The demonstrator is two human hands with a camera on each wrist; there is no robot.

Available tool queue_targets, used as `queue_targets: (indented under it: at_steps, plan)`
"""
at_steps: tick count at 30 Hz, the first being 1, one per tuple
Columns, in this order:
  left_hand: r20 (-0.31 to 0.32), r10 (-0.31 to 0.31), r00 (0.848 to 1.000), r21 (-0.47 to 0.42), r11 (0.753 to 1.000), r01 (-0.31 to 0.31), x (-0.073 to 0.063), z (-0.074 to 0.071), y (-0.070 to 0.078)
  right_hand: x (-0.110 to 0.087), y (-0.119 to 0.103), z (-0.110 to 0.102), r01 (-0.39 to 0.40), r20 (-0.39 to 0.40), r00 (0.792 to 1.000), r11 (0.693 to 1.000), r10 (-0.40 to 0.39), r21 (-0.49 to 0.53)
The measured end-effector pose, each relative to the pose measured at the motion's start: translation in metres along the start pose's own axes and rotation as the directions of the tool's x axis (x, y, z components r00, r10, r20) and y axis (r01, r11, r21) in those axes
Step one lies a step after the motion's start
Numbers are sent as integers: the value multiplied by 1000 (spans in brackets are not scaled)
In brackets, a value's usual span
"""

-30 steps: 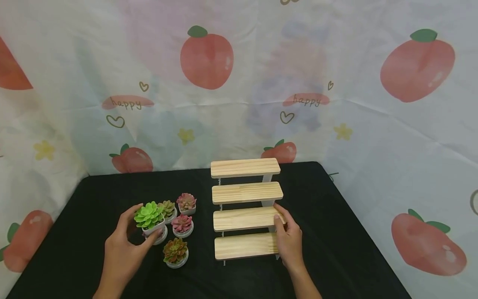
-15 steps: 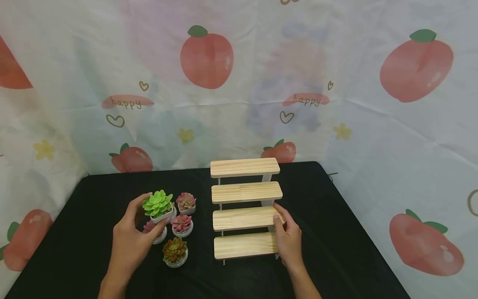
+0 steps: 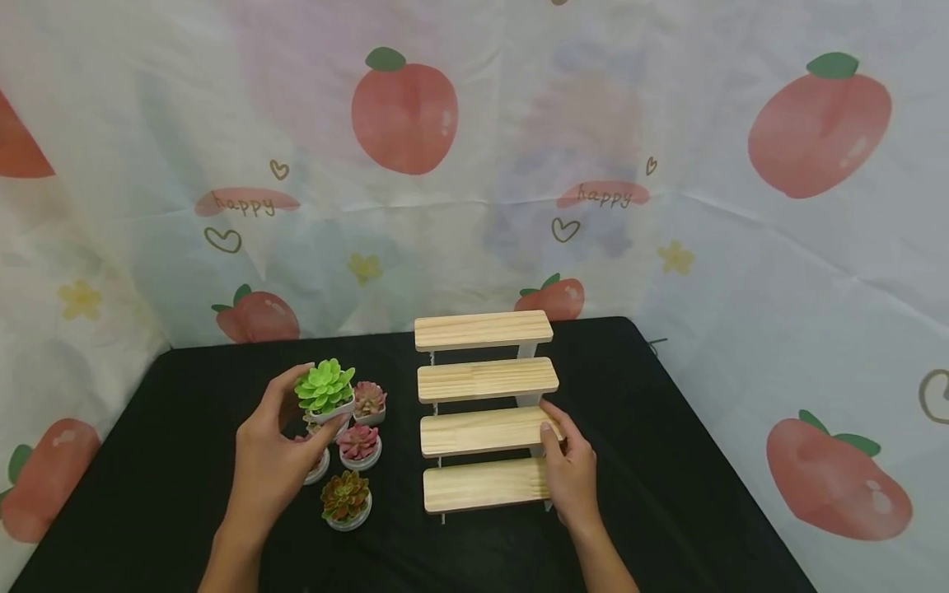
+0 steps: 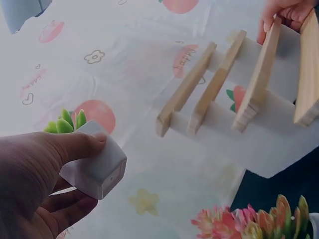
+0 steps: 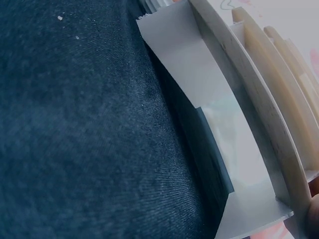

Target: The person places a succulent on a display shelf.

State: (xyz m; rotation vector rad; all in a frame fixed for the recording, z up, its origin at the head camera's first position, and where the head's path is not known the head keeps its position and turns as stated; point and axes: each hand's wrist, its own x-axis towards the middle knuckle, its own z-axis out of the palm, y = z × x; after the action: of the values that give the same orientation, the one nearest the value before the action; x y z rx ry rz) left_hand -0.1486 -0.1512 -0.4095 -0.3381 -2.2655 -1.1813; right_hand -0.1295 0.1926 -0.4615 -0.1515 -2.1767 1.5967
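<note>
In the head view, my left hand (image 3: 259, 453) holds a bright green artificial succulent (image 3: 324, 385) by its small white pot, raised over the other potted plants. The left wrist view shows the thumb across one side of the angular white pot (image 4: 97, 162), with fingers beneath it. My right hand (image 3: 572, 478) grips the right end of the second-lowest board on a four-tier wooden stand (image 3: 474, 433). Seen from the right wrist, the stand's white side panel (image 5: 229, 129) runs along the dark cloth, and only a bit of finger shows at the edge.
Left of the stand are a brownish-green succulent (image 3: 345, 495), a pink one (image 3: 359, 441) and a dusty-pink one (image 3: 368, 399). Others sit partly hidden behind the left hand. Black cloth (image 3: 667, 494) covers the table, backed by a fruit-printed curtain (image 3: 474, 123).
My left hand has carried the green succulent up and to the right, from over the nearer pots toward the back ones. The right hand has kept its grip on the stand.
</note>
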Motion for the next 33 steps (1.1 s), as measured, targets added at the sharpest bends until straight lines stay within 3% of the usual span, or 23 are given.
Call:
queue_targets:
  at_steps: [10,19,25,33]
  plan:
    - [3,49,999,-59,997,-49,18,11,12,1,2,-2,11,-3,1000,1000,-11,-12]
    - [19,51,999,-86,995,-50,24,22,21,9,44,1,19,1,1000,1000,-19,-1]
    - [21,63,998,-133,989,-60,34,31,26,9,45,0,22,-2,1000,1000,-22,-3]
    - [54,27,998,-240,971,-13,38,47,28,10,42,0,9,-2,1000,1000,-9,0]
